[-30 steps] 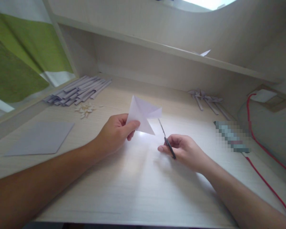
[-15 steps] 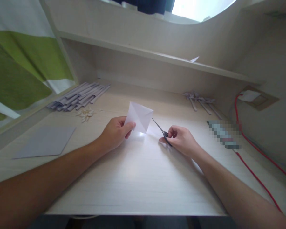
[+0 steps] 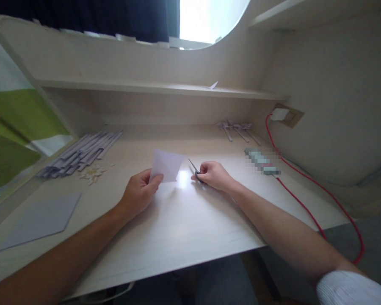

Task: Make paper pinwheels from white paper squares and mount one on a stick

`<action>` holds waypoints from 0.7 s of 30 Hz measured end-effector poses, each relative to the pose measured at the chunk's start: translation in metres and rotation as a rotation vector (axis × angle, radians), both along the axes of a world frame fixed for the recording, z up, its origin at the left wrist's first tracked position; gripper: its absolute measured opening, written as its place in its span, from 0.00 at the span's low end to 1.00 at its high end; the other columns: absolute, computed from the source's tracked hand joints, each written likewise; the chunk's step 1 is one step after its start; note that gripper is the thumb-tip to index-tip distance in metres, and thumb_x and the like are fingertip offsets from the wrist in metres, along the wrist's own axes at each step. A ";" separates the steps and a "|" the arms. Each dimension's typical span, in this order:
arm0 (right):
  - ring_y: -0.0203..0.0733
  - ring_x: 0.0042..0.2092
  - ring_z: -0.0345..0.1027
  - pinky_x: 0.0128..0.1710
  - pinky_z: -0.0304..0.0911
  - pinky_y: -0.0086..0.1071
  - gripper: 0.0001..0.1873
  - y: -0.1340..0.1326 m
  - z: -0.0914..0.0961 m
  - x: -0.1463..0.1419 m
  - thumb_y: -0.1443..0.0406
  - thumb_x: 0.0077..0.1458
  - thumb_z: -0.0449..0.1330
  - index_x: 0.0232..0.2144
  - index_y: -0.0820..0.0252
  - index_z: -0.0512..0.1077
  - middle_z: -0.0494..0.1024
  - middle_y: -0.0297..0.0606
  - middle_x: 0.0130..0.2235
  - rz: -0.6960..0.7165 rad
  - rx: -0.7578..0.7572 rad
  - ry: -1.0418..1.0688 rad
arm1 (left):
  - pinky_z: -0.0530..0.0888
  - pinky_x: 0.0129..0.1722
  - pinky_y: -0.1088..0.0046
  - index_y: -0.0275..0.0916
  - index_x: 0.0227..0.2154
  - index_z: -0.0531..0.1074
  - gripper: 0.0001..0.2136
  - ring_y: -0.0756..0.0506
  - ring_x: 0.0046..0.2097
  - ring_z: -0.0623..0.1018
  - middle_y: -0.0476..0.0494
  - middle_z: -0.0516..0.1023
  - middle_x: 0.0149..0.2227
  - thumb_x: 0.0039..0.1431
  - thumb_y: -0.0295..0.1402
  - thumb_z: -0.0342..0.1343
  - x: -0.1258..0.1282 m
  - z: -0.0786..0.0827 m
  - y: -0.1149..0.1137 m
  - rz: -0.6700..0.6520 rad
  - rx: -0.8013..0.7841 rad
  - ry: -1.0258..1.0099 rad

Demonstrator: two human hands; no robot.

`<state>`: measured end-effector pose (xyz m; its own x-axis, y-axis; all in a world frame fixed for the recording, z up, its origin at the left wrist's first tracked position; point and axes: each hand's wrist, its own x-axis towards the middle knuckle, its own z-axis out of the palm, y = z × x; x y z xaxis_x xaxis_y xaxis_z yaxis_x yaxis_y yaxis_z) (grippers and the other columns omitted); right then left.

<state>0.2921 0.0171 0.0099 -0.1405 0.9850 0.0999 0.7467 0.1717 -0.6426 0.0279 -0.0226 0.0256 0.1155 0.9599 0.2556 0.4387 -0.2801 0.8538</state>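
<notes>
My left hand [image 3: 139, 191] pinches the lower left corner of a folded white paper [image 3: 167, 165] and holds it just above the pale wooden desk [image 3: 190, 220]. My right hand [image 3: 213, 176] is closed round the black handles of small scissors [image 3: 194, 169]. Their blades point up and left, toward the paper's right edge, with a small gap between. Both hands sit near the middle of the desk.
A bundle of rolled grey paper strips [image 3: 79, 153] and small paper scraps [image 3: 92, 173] lie at the left. A grey sheet [image 3: 41, 220] rests front left. Folded paper pinwheels [image 3: 236, 128] lie back right, near a blurred object [image 3: 262, 161] and a red cable [image 3: 307, 186]. A shelf [image 3: 152, 87] runs above.
The camera has tilted up and turned right. The paper has come lower and now looks flatter. The right hand with the scissors has drawn closer to the paper.
</notes>
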 end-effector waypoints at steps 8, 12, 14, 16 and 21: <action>0.37 0.29 0.63 0.28 0.48 0.30 0.09 -0.007 0.014 0.002 0.64 0.43 0.70 0.23 0.58 0.72 0.74 0.32 0.25 0.112 -0.028 -0.034 | 0.66 0.30 0.72 0.40 0.17 0.67 0.17 0.49 0.25 0.69 0.50 0.70 0.19 0.59 0.39 0.57 0.025 0.019 0.002 0.000 0.025 -0.087; 0.36 0.28 0.64 0.27 0.50 0.30 0.08 -0.010 0.015 0.005 0.64 0.42 0.72 0.24 0.59 0.76 0.76 0.32 0.25 0.203 -0.063 0.040 | 0.68 0.30 0.71 0.39 0.18 0.68 0.16 0.48 0.25 0.70 0.50 0.71 0.19 0.60 0.38 0.57 0.026 0.013 0.007 -0.016 -0.016 -0.187; 0.37 0.28 0.65 0.28 0.52 0.30 0.07 -0.011 0.013 0.005 0.64 0.42 0.71 0.25 0.60 0.78 0.77 0.33 0.26 0.211 -0.057 0.097 | 0.68 0.30 0.71 0.39 0.19 0.69 0.16 0.49 0.25 0.70 0.49 0.71 0.20 0.61 0.39 0.58 0.023 0.007 0.006 -0.033 -0.035 -0.202; 0.37 0.30 0.66 0.29 0.54 0.30 0.05 -0.010 0.011 0.002 0.64 0.46 0.68 0.25 0.61 0.78 0.78 0.35 0.26 0.176 -0.030 0.175 | 0.67 0.30 0.71 0.39 0.18 0.69 0.16 0.49 0.25 0.70 0.49 0.71 0.19 0.60 0.39 0.58 0.021 0.003 0.004 -0.033 -0.039 -0.219; 0.38 0.32 0.73 0.30 0.66 0.30 0.17 -0.009 0.013 -0.014 0.59 0.58 0.56 0.44 0.62 0.76 0.82 0.41 0.38 0.111 -0.074 0.525 | 0.67 0.29 0.72 0.38 0.19 0.69 0.17 0.49 0.24 0.69 0.50 0.71 0.20 0.58 0.41 0.60 0.026 0.001 0.002 -0.044 -0.079 -0.326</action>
<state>0.2783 0.0077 0.0228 -0.1943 0.9741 0.1155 0.3014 0.1713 -0.9380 0.0538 -0.0209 0.0265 0.0816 0.9742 0.2104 0.1282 -0.2196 0.9671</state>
